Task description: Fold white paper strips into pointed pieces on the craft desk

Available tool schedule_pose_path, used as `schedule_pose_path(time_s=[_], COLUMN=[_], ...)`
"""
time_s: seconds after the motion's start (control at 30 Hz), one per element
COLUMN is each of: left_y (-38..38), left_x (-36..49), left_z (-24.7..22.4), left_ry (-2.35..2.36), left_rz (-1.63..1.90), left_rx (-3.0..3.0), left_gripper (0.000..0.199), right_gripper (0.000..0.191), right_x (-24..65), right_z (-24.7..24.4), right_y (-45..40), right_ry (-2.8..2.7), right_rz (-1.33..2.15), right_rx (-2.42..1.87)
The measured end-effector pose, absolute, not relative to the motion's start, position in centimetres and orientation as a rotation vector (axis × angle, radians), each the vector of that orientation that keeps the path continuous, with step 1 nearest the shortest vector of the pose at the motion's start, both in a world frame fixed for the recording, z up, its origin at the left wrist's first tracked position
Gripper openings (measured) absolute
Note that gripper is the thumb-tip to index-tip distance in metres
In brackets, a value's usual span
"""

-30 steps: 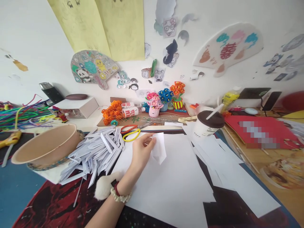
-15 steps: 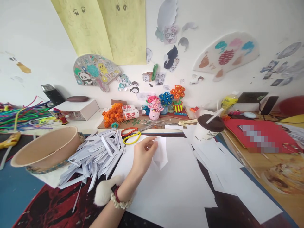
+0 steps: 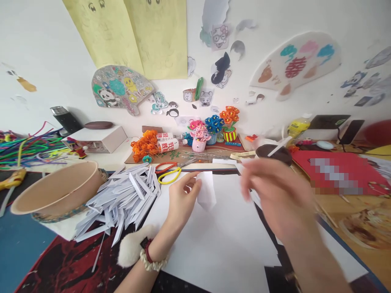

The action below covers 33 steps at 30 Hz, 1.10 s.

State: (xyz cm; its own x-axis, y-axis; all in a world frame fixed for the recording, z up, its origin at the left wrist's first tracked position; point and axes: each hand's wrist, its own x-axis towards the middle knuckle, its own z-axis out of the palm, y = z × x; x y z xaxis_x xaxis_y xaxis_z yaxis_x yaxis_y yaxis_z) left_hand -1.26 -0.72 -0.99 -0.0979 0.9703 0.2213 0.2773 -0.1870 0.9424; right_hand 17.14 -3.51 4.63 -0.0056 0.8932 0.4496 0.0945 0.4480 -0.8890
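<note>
My left hand pinches a small folded piece of white paper between thumb and fingers, holding it above a large white sheet. To the right, my right hand is raised and smeared by motion; its fingers do not show clearly. It partly covers a lidded cup with a straw and the loose white sheets beneath it. Left of my left hand lies a heap of folded white paper strips. Scissors with red and yellow handles rest just behind the big sheet.
A tan bowl stands at the left beside the paper heap. Along the wall are small flower pots, orange flowers and a white box. A red folder lies at the right, near a yellow bottle.
My right hand has come into view from the lower right, in front of the cup. My left hand keeps its pinch on the folded paper, nearly in the same place.
</note>
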Motion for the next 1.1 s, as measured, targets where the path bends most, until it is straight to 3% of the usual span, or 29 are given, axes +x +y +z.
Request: schedule_pose_path(time_s=[0.13, 0.27, 0.37, 0.5, 0.8, 1.1], left_y=[-0.8, -1.0, -1.0, -0.6, 0.0, -0.1], left_x=[-1.3, -1.3, -1.2, -1.3, -1.7, -1.4], left_z=[-0.8, -0.7, -0.4, 0.0, -0.5, -1.0], left_ry=[1.454, 1.467, 1.395, 1.271, 1.243, 1.221], left_rz=[1.386, 1.386, 1.306, 1.218, 1.141, 1.229], left_rx=[1.535, 1.603, 1.622, 1.464, 1.256, 1.193], left_gripper=[0.023, 0.019, 0.023, 0.044, 0.029, 0.023], right_gripper=[0.046, 0.031, 0.025, 0.016, 0.011, 0.02], right_x=[15.1, 14.1, 14.4, 14.7, 14.5, 14.2], right_z=[1.5, -0.7, -1.1, -1.3, -1.2, -1.7], right_y=[-0.2, 0.8, 0.3, -0.1, -0.4, -0.4], right_ry=[-1.497, -1.499, -1.447, -1.46, -1.567, -1.438], right_rz=[1.038, 1.237, 1.215, 1.067, 0.818, 1.152], right_rx=[-1.195, -1.152, -1.138, -1.203, -1.204, -1.145])
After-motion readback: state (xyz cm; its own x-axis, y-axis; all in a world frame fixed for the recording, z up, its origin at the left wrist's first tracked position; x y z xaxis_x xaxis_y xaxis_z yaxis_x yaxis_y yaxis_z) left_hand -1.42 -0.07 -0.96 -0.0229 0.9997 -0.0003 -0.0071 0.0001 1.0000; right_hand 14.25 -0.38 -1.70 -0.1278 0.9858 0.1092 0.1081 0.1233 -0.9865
